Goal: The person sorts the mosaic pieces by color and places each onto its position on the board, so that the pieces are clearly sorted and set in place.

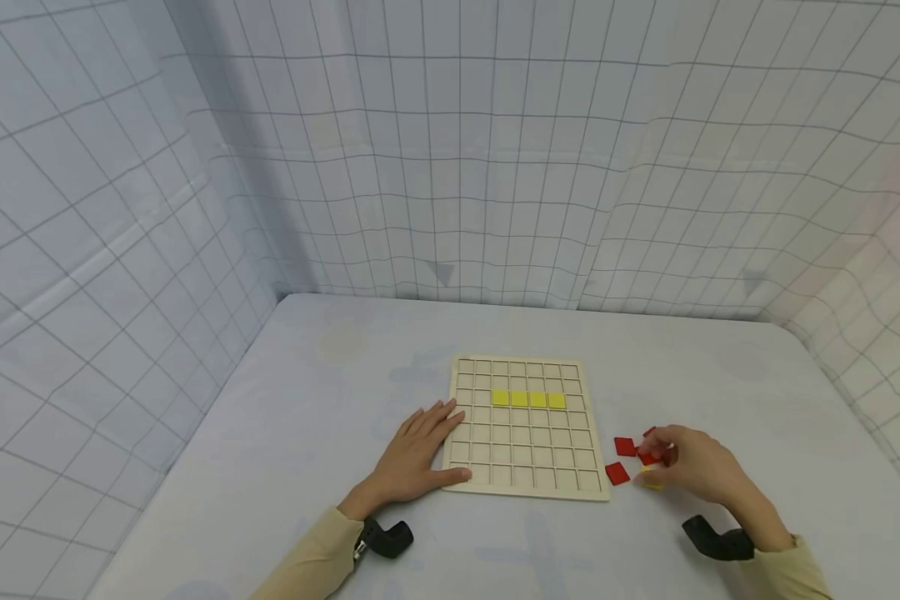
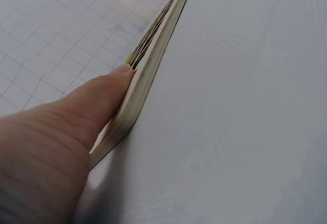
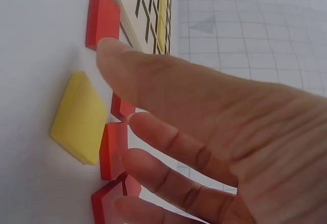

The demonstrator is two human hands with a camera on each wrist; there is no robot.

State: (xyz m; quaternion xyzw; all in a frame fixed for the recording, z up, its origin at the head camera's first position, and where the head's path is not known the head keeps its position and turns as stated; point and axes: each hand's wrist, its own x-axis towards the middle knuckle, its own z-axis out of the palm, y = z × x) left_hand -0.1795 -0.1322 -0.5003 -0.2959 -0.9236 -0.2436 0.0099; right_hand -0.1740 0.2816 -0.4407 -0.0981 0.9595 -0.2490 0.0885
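A pale wooden grid board [image 1: 527, 461] lies flat on the table, with a row of several yellow square tiles [image 1: 519, 399] in its upper part. My left hand [image 1: 417, 454] rests at the board's left edge, fingers spread and straight; in the left wrist view its thumb [image 2: 104, 93] lies on the board's rim. Right of the board, my right hand [image 1: 693, 462] hovers over loose tiles, its thumb apart from its slightly bent fingers. Beneath it are a loose yellow tile [image 3: 79, 119] and several red tiles [image 3: 104, 19]. Nothing shows gripped; whether the fingertips touch red tiles, I cannot tell.
A white table [image 1: 345, 358] carries everything. Grid-patterned cloth walls [image 1: 435, 167] stand behind it and at both sides. Each wrist wears a black camera mount [image 1: 390, 539].
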